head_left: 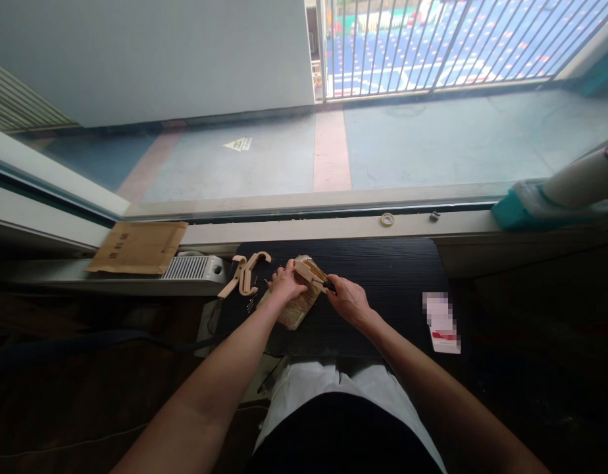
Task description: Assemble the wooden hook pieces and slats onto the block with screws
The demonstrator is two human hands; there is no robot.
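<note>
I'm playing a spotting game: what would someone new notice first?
Probably the bright blue ground behind railings, top right. Then the left hand holding a wooden piece and the right hand a dark-handled tool, over the black table. Curved wooden pieces lie at the table's left end.

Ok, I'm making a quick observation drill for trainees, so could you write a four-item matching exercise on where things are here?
1. Black-handled tool
2. Tape roll
3. Flat brown packet
4. Curved wooden pieces

A. On the radiator
B. On the left part of the black table
C. In the right hand
D. On the windowsill

Pairs: 1-C, 2-D, 3-A, 4-B
</note>
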